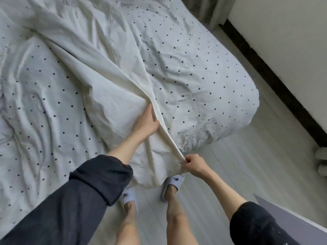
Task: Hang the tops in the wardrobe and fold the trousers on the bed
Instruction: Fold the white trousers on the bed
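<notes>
cream trousers [99, 55] lie stretched diag. across the dotted bed [203, 82], hem end hanging off the edge nr the person's feet. left hand [147, 123] lies flat on the cloth, fingers straight, pressing beside a long fold. right hand [192, 164], below-right of the left hand, pinches that fold's end w/ curled fingers.

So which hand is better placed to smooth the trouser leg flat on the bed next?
Probably the left hand: it lies on the cream trousers over the bed. The right hand pinches their end off the mattress edge, holding them taut.
</notes>
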A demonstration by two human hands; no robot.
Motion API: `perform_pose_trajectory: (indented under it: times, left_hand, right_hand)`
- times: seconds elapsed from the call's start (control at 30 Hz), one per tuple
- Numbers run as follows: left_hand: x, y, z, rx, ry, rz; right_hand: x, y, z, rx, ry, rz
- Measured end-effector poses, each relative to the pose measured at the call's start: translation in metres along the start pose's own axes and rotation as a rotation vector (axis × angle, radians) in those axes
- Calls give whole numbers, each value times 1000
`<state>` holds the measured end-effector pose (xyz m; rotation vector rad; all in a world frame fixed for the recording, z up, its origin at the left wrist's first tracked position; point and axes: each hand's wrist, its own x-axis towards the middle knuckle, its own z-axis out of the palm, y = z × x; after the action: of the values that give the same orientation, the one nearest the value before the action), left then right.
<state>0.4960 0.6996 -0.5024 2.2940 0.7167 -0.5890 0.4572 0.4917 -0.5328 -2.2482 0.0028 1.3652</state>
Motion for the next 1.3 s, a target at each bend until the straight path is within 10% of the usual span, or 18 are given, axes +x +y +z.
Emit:
perform_pose_trajectory:
  times: [0.13,0.7,1.3]
  left_hand:
    - [4,-11,0,126,-112,25]
    - [65,-67,-194,-348,803,-199]
    - [290,-122,-397,-409,726,-530]
  right_hand:
    - [15,-11,-8,-40,-36,-48]
    - [93,-272,-87,-187,306,-590]
    - [254,-575,-105,-463,130,-964]
